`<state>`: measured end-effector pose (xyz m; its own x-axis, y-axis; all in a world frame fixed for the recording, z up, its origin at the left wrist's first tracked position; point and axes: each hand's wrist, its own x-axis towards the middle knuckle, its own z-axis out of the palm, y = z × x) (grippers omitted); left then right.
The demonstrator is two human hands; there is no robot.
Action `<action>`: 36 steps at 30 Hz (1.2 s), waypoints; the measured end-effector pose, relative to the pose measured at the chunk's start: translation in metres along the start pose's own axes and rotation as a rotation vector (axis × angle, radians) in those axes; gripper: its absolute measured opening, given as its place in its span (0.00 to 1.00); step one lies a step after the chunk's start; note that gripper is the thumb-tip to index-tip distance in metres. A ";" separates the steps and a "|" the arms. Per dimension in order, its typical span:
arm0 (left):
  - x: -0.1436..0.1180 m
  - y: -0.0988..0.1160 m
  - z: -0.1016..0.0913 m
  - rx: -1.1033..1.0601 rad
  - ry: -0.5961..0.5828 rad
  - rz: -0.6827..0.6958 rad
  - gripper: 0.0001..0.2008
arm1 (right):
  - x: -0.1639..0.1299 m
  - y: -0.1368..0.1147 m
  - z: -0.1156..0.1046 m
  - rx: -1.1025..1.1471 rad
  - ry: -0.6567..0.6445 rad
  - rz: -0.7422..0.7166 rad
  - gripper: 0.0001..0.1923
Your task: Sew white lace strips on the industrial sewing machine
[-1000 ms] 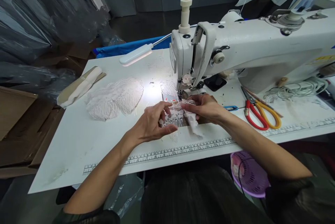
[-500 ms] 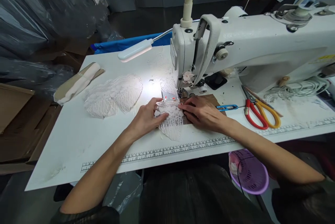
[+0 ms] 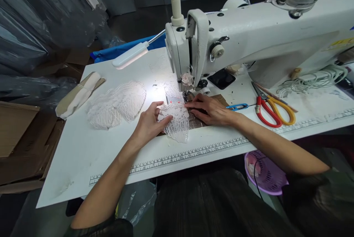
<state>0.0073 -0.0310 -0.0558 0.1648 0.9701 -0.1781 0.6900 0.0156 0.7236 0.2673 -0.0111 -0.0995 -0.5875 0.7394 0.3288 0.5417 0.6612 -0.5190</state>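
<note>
A white lace piece [image 3: 177,126] lies in front of the needle area of a white sewing machine [image 3: 179,56], its scalloped top edge close to the presser foot [image 3: 188,96]. My left hand [image 3: 149,122] grips its left side, thumb on top and the other fingers at the edge. At the upper right corner, my right hand [image 3: 210,109] holds the lace with its fingertips, the remaining fingers curled over a brown plate [image 3: 200,122]. More white lace [image 3: 117,104] rests on the table to the left.
Red-and-yellow-handled scissors [image 3: 273,109] and blue thread snips [image 3: 237,107] lie right of my right hand. A lamp [image 3: 131,55] reaches over the table [image 3: 80,155]. At far left sits a wrapped strip bundle [image 3: 80,93]. Below hangs a purple basket [image 3: 267,176].
The camera view has shifted, so the machine appears farther left. Both hands stay on the lace at the presser foot; the lace now lies slightly straighter, with the left thumb lower on it.
</note>
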 end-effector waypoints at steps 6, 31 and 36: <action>0.001 0.000 -0.003 -0.049 -0.037 -0.008 0.32 | -0.002 0.001 0.008 -0.061 0.011 -0.041 0.18; 0.000 0.002 -0.005 0.019 -0.024 0.006 0.29 | -0.004 -0.008 0.003 0.048 0.012 0.012 0.17; 0.002 -0.001 -0.005 -0.044 -0.042 -0.027 0.30 | -0.003 -0.008 -0.002 0.144 0.051 0.077 0.18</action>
<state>0.0034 -0.0281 -0.0541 0.1763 0.9583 -0.2251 0.6629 0.0535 0.7468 0.2658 -0.0179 -0.0948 -0.5142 0.7953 0.3211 0.4906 0.5798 -0.6505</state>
